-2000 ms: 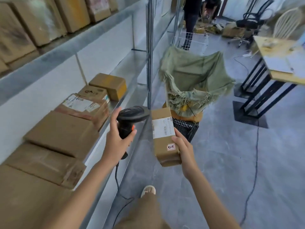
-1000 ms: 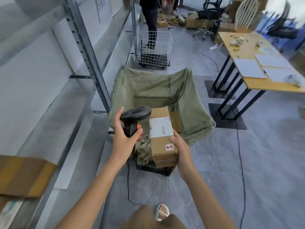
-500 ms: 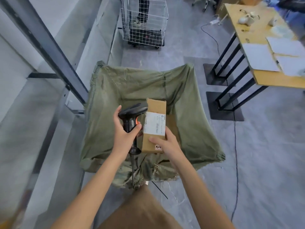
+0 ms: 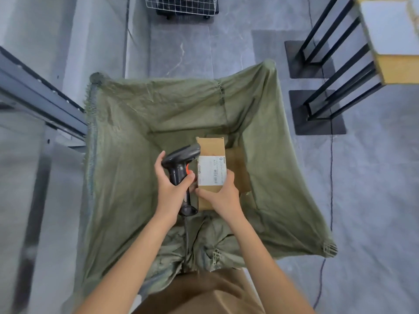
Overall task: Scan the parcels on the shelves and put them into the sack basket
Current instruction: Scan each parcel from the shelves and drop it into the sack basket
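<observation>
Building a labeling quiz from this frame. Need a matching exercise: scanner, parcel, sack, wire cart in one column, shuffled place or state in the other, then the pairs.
Things:
1. scanner
2. parcel
3. sack
4. wire cart

Places or states:
A. gripped by the right hand, white label facing up
B. green, mouth spread open below both hands
C. on the floor at the top edge of the view
D. gripped by the left hand, orange trigger

Pairs: 1-D, 2-A, 3-B, 4-C
</observation>
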